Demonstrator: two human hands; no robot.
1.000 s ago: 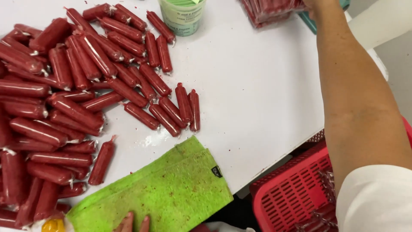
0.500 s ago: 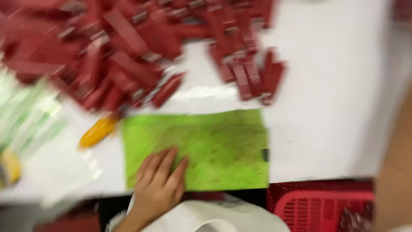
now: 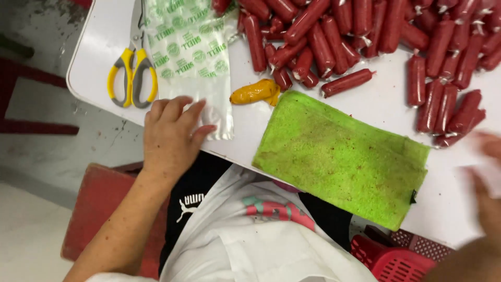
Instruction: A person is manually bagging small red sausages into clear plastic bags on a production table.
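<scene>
Plastic bags [image 3: 194,62], clear with green round prints, lie in a flat stack at the far left of the white worktop [image 3: 386,104]; the stack reaches down to the near edge, and the left hand [image 3: 172,137] rests there with its fingers spread and flat, the fingertips touching the lower clear end of the top bag; the hand grips nothing. I judge these bags to be very light, thin and soft, and also slippery one on another; a flat press will probably slide one sheet off the stack, and the best place to take hold seems the bare lower end near the edge, pinched between thumb and finger, not the middle. Just left of the bags lie scissors [image 3: 132,73] with yellow and grey handles; just right of them lies a small yellow sausage-shaped piece [image 3: 254,92], apart from the bags. A green cloth [image 3: 342,156], stained with reddish spots, lies flat in the near middle; it looks soft and limp. Many red sausages [image 3: 365,31] in tight casings are heaped along the far side and to the right; they look firm and smooth. The right hand [image 3: 488,177] is at the right border, blurred; I cannot tell if it is open or closed. A red basket [image 3: 396,258] shows below the worktop edge.
</scene>
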